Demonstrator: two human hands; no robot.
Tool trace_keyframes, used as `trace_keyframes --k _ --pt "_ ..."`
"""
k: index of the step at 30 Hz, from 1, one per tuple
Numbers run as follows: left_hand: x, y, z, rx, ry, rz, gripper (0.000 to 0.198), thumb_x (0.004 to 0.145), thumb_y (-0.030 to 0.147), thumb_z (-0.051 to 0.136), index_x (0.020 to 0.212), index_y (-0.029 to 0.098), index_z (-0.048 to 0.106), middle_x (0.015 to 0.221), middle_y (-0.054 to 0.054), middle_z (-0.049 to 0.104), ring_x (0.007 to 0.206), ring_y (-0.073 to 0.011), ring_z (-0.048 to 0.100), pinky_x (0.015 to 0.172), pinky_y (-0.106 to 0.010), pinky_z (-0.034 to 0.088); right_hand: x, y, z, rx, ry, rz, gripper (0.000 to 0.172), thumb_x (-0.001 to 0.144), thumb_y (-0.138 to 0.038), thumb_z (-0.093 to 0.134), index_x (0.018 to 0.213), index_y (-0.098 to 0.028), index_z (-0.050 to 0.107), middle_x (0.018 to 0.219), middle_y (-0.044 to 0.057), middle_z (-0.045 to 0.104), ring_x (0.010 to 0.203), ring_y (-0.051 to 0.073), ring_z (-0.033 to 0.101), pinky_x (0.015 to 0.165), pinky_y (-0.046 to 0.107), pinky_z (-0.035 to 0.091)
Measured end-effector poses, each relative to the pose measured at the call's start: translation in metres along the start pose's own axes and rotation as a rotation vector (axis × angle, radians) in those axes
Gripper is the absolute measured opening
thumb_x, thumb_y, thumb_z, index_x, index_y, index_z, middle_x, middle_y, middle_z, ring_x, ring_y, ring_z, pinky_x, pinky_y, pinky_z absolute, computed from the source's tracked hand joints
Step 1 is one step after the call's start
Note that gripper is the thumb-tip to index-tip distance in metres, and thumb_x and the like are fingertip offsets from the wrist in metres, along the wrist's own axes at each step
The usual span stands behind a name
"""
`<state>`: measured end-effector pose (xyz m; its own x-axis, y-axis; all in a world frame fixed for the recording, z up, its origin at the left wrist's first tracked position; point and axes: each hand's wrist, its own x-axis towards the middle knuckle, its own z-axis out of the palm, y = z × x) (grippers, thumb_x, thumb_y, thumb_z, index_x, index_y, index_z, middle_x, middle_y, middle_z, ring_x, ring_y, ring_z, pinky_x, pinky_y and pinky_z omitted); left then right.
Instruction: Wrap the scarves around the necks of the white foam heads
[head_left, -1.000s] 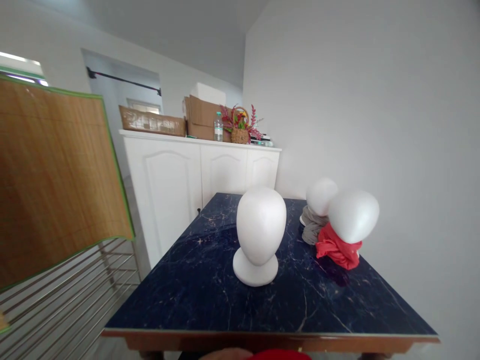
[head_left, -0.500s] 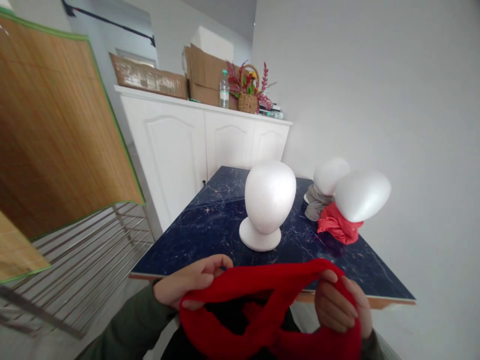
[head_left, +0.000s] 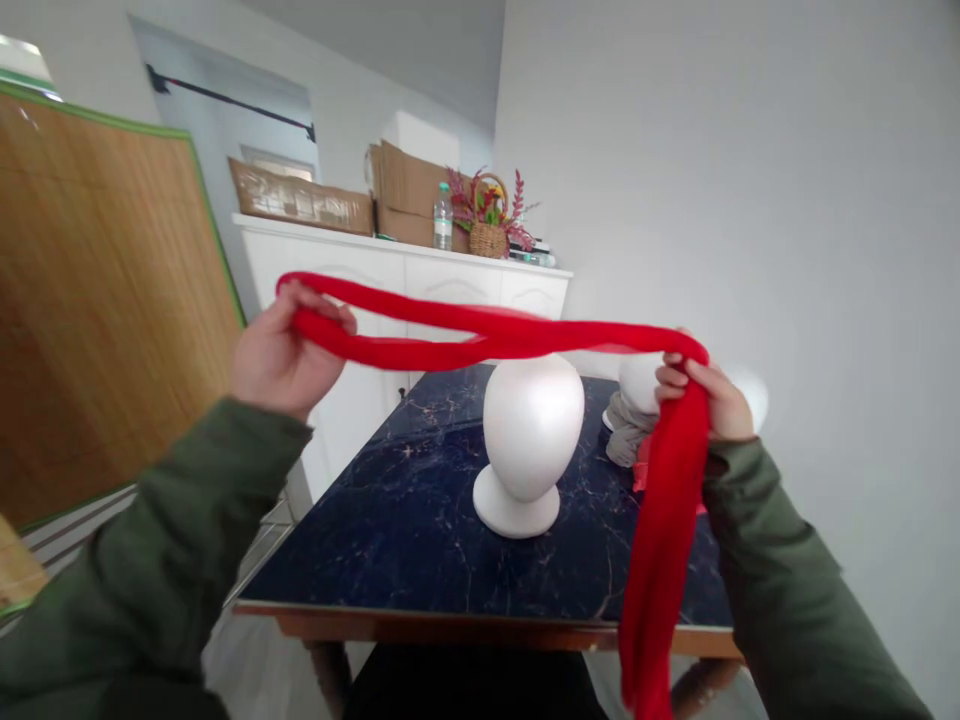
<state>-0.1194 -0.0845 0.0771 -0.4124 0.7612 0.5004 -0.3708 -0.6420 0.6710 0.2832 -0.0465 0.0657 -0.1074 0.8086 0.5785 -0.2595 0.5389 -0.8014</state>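
A long red scarf [head_left: 525,338] is stretched between my hands, level with the top of a white foam mannequin head [head_left: 534,425] and in front of it. My left hand [head_left: 289,350] is closed on the scarf's looped end, where two strands run towards the middle. Those strands meet and continue as one band to my right hand [head_left: 709,392], whose fingers wrap round it. Below my right hand the rest of the scarf hangs past the table edge. The foam head stands upright on its round base; whether the scarf touches its top I cannot tell.
The dark blue marbled table [head_left: 375,540] carries a grey cloth [head_left: 627,428], a coral-red cloth [head_left: 642,466] and more foam heads [head_left: 637,383] at the right, partly covered by my right hand. White cabinets [head_left: 341,400] stand behind; a bamboo mat [head_left: 105,300] is at the left.
Both hands have risen from below the table edge to about the height of the foam head's top and spread apart. The scarf, bunched in a loop before, is now pulled out long between them.
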Motion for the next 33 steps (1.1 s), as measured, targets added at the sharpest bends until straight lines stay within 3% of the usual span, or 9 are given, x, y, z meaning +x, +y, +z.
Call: trace_keyframes --k 3,6,10,13,17,21,26,29,33 --pt "0.055 -0.029 0.04 -0.169 0.006 -0.105 0.016 0.085 0.019 0.04 0.078 0.018 0.054 0.087 0.006 0.058 0.1 -0.0125 0.052 0.078 -0.022 0.042 0.066 0.022 0.017 -0.436 0.264 0.108 0.027 0.081 -0.026 0.033 0.102 -0.017 0.047 0.088 -0.001 0.055 0.056 0.001 0.048 0.049 0.015 0.033" --pt "0.067 -0.085 0.047 -0.148 0.161 -0.207 0.016 0.083 0.01 0.04 0.071 0.015 0.05 0.074 0.004 0.058 0.077 -0.0062 0.057 0.067 -0.016 0.041 0.085 0.078 0.017 -0.592 0.325 0.223 0.024 0.078 -0.022 0.039 0.095 -0.013 0.052 0.079 0.005 0.06 0.06 0.01 0.055 0.052 0.021 0.041" --pt "0.016 -0.154 0.014 -0.095 0.188 -0.356 0.011 0.079 0.009 0.042 0.07 0.012 0.049 0.056 0.005 0.053 0.049 -0.0019 0.048 0.056 -0.015 0.039 0.035 0.16 0.001 -0.796 0.297 0.334 0.016 0.063 -0.012 0.052 0.077 -0.012 0.059 0.077 0.008 0.063 0.077 0.019 0.058 0.074 0.031 0.043" --pt "-0.042 -0.18 -0.019 -0.057 0.137 -0.499 0.015 0.075 0.014 0.041 0.065 0.012 0.051 0.047 0.003 0.051 0.042 -0.0064 0.047 0.049 -0.02 0.041 -0.022 0.202 -0.013 -0.882 0.223 0.352 0.02 0.059 -0.013 0.056 0.079 -0.012 0.061 0.087 0.01 0.063 0.087 0.022 0.056 0.083 0.034 0.04" --pt "-0.101 -0.19 -0.048 -0.049 -0.098 -0.731 0.017 0.07 0.022 0.047 0.071 0.01 0.059 0.053 -0.003 0.059 0.05 -0.0134 0.055 0.052 -0.026 0.044 -0.076 0.224 -0.03 -1.111 0.12 0.299 0.037 0.068 -0.031 0.054 0.099 -0.011 0.059 0.102 0.014 0.057 0.101 0.027 0.049 0.091 0.039 0.032" --pt "-0.127 -0.192 -0.048 0.095 -0.436 -0.922 0.02 0.063 0.015 0.052 0.079 0.01 0.064 0.06 -0.005 0.063 0.057 -0.0152 0.059 0.055 -0.025 0.044 -0.103 0.218 -0.032 -1.386 -0.109 0.282 0.039 0.074 -0.029 0.045 0.109 -0.012 0.053 0.1 0.014 0.056 0.097 0.026 0.05 0.086 0.038 0.035" --pt "-0.145 -0.195 -0.019 0.352 -0.702 -0.97 0.029 0.061 0.016 0.06 0.09 0.013 0.063 0.067 -0.006 0.065 0.053 -0.0155 0.058 0.049 -0.026 0.044 -0.121 0.203 -0.001 -1.042 0.039 0.337 0.023 0.072 -0.026 0.048 0.092 -0.016 0.05 0.081 0.006 0.059 0.074 0.019 0.056 0.07 0.029 0.042" --pt "-0.154 -0.195 -0.001 0.352 -0.858 -0.765 0.038 0.054 0.014 0.067 0.092 0.018 0.063 0.086 -0.007 0.065 0.071 -0.0216 0.06 0.063 -0.033 0.048 -0.137 0.2 0.033 -0.686 0.202 0.367 0.02 0.069 -0.032 0.054 0.081 -0.018 0.047 0.068 0.001 0.057 0.062 0.017 0.055 0.061 0.029 0.044" --pt "-0.163 -0.206 0.013 0.219 -0.841 -0.515 0.043 0.06 0.023 0.066 0.102 0.022 0.06 0.1 -0.008 0.062 0.096 -0.0264 0.054 0.087 -0.038 0.042 -0.155 0.196 0.075 -0.19 0.133 0.357 0.029 0.073 -0.031 0.052 0.098 -0.018 0.049 0.092 0.006 0.061 0.085 0.02 0.057 0.076 0.035 0.045"
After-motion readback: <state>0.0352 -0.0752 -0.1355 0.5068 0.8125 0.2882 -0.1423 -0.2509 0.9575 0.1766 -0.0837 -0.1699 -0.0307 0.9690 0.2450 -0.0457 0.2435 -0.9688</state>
